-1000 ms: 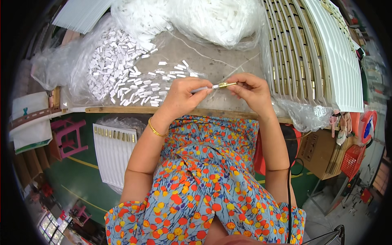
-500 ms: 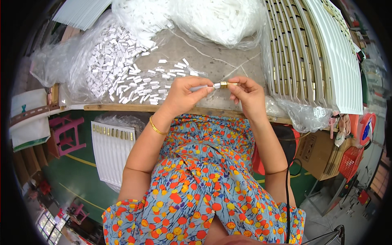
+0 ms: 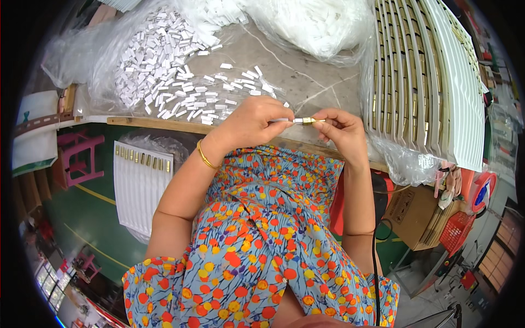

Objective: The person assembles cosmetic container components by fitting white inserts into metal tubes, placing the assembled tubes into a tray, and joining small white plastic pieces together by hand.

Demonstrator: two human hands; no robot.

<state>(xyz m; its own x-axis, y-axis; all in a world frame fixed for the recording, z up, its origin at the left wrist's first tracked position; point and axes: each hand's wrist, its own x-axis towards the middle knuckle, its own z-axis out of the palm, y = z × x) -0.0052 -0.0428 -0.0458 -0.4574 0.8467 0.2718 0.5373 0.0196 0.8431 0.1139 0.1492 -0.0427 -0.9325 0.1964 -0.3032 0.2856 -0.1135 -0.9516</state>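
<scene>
Over the table's near edge, both of my hands meet around one small assembly. My left hand (image 3: 252,121) is closed, pinching a small white piece (image 3: 298,121) whose far part the fingers hide. Touching it end to end is a gold-coloured metal tube (image 3: 308,121). Thumb and fingertips of my right hand (image 3: 344,132) pinch that tube at its other end. How far the white piece goes into the tube is too small to tell. Behind my left hand lie loose white pieces (image 3: 205,94) like those in the big pile (image 3: 156,60).
Ribbed white trays (image 3: 462,120) with rows of gold tubes (image 3: 404,98) stand on the right. Plastic bags of white pieces (image 3: 306,24) sit at the back. Below left, another ribbed tray (image 3: 141,194) holds a few tubes. A wooden strip (image 3: 158,124) edges the table.
The view has shifted slightly. My hands still hold the white piece and the gold tube end to end, and the pair now lies nearly level.
</scene>
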